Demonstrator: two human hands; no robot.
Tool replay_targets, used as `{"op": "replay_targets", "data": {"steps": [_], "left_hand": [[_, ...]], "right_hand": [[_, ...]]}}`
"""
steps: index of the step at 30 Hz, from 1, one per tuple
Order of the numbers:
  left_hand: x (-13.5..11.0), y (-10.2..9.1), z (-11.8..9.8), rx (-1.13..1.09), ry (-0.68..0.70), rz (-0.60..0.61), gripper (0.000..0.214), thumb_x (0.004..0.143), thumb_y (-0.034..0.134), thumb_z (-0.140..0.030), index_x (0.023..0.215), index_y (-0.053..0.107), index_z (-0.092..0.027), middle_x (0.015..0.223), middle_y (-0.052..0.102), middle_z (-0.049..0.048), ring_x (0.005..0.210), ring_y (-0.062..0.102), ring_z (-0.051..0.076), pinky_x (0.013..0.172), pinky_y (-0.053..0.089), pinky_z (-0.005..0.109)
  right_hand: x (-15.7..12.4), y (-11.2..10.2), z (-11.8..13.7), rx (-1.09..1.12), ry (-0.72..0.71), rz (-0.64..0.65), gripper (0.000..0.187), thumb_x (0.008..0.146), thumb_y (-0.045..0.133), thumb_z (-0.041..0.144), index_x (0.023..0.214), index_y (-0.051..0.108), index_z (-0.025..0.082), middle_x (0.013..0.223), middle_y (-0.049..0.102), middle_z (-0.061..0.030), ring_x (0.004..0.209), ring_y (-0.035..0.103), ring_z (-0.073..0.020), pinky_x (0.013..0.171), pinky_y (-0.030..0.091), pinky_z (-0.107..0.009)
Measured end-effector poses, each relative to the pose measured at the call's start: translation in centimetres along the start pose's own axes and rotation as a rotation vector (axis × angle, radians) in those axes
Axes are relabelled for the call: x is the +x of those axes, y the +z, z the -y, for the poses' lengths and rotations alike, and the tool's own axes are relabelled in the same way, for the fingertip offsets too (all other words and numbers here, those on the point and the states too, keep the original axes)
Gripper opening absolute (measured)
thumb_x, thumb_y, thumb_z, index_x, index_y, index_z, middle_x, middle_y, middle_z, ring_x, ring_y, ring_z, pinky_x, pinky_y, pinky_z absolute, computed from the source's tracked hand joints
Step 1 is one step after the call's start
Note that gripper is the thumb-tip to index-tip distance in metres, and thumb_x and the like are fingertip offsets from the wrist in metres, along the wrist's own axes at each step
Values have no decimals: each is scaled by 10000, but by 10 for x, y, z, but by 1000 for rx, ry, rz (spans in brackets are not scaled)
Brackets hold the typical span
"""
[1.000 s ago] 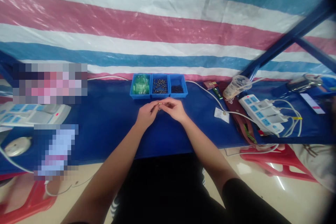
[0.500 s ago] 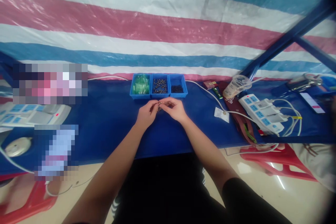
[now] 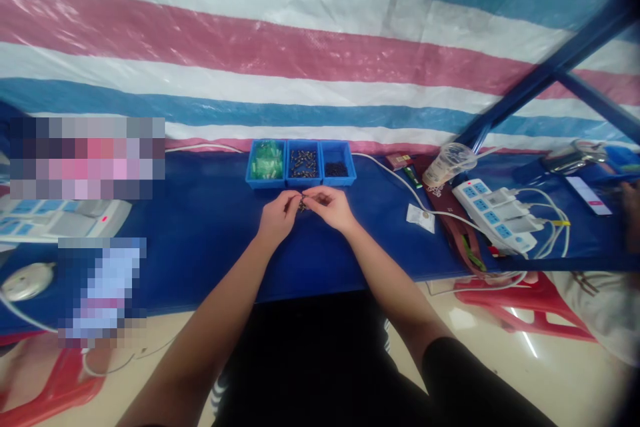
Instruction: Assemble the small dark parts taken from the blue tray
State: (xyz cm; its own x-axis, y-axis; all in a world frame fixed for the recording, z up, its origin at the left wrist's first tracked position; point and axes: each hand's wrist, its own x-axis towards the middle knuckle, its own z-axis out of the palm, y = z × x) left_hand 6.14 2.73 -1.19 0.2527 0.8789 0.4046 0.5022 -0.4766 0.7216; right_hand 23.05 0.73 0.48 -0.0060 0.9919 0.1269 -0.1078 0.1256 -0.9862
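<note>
My left hand (image 3: 278, 216) and my right hand (image 3: 332, 207) meet fingertip to fingertip over the blue table (image 3: 320, 260). Both are closed in a pinch around small dark and brass-coloured metal parts (image 3: 303, 205), too small to name. Just beyond my fingers, three blue bins (image 3: 304, 182) stand side by side. Green plastic-looking pieces (image 3: 267, 161) fill the left bin. Several small metal fittings (image 3: 304, 161) lie in the middle one, and tiny black parts (image 3: 337, 169) cover the floor of the right one.
To the right are a plastic cup (image 3: 449, 163), a small white packet (image 3: 421, 218), a brown strap (image 3: 457, 237) and a power strip (image 3: 493, 213) with white cables. Another power strip (image 3: 95, 220) is at the left. A striped sheet (image 3: 320, 53) hangs behind the table.
The view has shifted slightly. My hands stay together in front of the bins with their fingertips pinched, and only small finger movement shows around the metal parts.
</note>
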Motion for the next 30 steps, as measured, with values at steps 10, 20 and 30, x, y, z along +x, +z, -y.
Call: {"op": "replay_targets", "data": {"steps": [10,20,30], "left_hand": [[2,-1,-2,29,-43,-59,303,971,472,-378,1144,650,-204,804,707,0,632,637,103,678,497,208],[3,-3,-2,51,-35,-112,282,964,477,-352,1080,679,-193,737,690,-8,551,586,92,628,467,206],[3,-2,-2,76,-40,-71,283,953,493,-352,1059,699,-190,807,714,21,674,641,117,723,487,217]], "right_hand": [[24,0,-10,178,49,-91,518,729,764,450,1180,643,227,1058,730,-56,764,695,-143,689,593,-297],[10,-20,-15,-885,-88,-43,254,881,585,254,1094,722,238,833,711,-34,735,634,-167,780,516,-303],[13,-11,-9,-1178,-25,81,225,939,514,308,1110,658,283,1034,727,-16,889,668,-197,741,492,-287]]}}
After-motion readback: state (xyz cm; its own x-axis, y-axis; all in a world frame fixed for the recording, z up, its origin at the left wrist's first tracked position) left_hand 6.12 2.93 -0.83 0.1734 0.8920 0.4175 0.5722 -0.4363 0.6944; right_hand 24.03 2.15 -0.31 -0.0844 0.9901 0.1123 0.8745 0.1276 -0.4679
